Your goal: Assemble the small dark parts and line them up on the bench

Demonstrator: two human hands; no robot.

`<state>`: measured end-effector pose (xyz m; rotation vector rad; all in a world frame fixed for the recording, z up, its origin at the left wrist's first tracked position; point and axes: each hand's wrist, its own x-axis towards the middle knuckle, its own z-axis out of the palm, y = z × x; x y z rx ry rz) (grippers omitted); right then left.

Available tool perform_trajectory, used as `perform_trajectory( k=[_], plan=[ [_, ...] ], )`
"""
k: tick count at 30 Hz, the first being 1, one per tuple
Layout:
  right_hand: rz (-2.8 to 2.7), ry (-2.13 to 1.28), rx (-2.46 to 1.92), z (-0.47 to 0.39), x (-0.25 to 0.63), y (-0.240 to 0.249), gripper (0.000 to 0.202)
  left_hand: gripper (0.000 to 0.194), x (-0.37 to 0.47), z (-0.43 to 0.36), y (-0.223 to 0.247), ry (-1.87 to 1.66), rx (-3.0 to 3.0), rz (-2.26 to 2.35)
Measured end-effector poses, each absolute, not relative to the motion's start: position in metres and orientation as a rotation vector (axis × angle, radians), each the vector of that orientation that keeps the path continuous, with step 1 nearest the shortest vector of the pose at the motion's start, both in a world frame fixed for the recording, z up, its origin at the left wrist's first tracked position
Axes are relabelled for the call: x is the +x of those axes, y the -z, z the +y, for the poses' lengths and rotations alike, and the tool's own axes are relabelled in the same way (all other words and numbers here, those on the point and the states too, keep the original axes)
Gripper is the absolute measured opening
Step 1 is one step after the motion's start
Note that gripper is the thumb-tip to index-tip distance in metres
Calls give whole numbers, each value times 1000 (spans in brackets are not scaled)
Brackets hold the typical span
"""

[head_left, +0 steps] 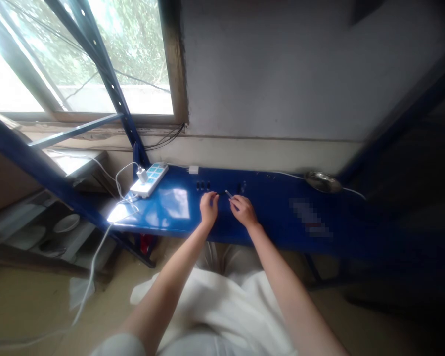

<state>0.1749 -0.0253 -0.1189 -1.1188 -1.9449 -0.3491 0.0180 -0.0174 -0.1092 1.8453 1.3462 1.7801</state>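
Above the blue table (178, 217), my left hand (208, 208) is closed in a pinch. A small dark piece (221, 193) shows at its fingertips, too small to name. Facing it, my right hand (244, 209) pinches a short, slim, pale stick-like piece (228, 194), whose tip points toward the dark piece. Whether the two pieces touch, I cannot tell. Just beyond my left hand, small black pieces (202, 186) stand in a short row. A blurred dark piece (239, 189) and a clear-looking piece (244, 186) lie beyond my right hand.
At the table's left end lies a white power strip (154, 179) with a plugged-in charger (142, 175). A white adapter (193, 169) is at the back edge. Farther right sit a shiny metal bowl (322, 181) and a white cable (287, 174). A blue metal post (113, 84) rises at left.
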Motion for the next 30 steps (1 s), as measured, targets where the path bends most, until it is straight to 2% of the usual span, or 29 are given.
perform_trajectory(
  k=[20,25,30],
  plan=[
    [-2004,121,-1317,-25,174,119,32,24,18,-19,107,-1746,1894,1353],
    [-2007,116,-1304,-26,174,118,34,36,20,-22,107,-1616,2073,1284],
    [-2005,140,-1294,-25,173,119,33,34,21,-22,109,-1468,2251,1248]
  ],
)
